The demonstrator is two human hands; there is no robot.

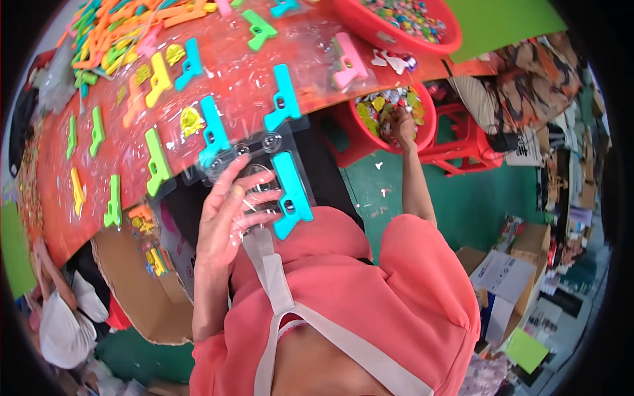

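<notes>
My left hand (pixel 239 203) grips a clear plastic blister tray (pixel 261 177) at the table's near edge, its fingers curled over the moulded pockets. In the tray lies a turquoise toy pistol (pixel 291 193). Two more turquoise toy pistols, one at the left (pixel 214 129) and one above (pixel 282 99), lie just beyond on clear plastic. My right arm reaches out to a red bucket (pixel 350 149) of small yellow and silver shiny pieces (pixel 380 109). Down among those pieces is my right hand (pixel 403 127); its fingertips are hidden.
Toy pistols in clear trays cover the red table (pixel 125 173), with an orange and green heap (pixel 125 33) at far left. A red basin (pixel 396 38) holds colourful beads. A red stool (pixel 462 148) stands right; an open carton (pixel 142 290) sits below left. Another person's arm (pixel 56 274) shows at left.
</notes>
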